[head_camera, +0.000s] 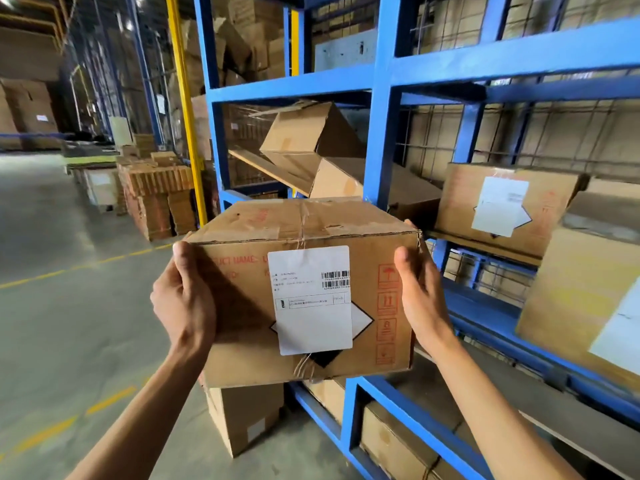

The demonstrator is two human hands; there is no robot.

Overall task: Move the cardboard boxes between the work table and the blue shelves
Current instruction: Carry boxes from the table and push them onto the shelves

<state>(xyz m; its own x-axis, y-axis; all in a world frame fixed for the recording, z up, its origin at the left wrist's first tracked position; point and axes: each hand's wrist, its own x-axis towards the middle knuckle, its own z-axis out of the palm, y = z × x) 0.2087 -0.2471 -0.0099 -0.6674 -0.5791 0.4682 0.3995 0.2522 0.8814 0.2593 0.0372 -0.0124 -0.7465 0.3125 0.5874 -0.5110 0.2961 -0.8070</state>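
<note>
Left hand (185,299) clasps the left edge of the cardboard box (304,289), thumb over its front face. The box is held in the air in front of the blue shelves (381,133). Right hand (420,292) clasps the right edge. Risk: the box striking the upright post behind it and slipping from both grips.

You're standing in a warehouse aisle: tall blue shelves (381,133) loaded with cardboard boxes (505,206) rise on your right, a concrete floor (52,323) painted with yellow lines (83,265) runs ahead, and stacked cartons (156,199) wait down the aisle.
</note>
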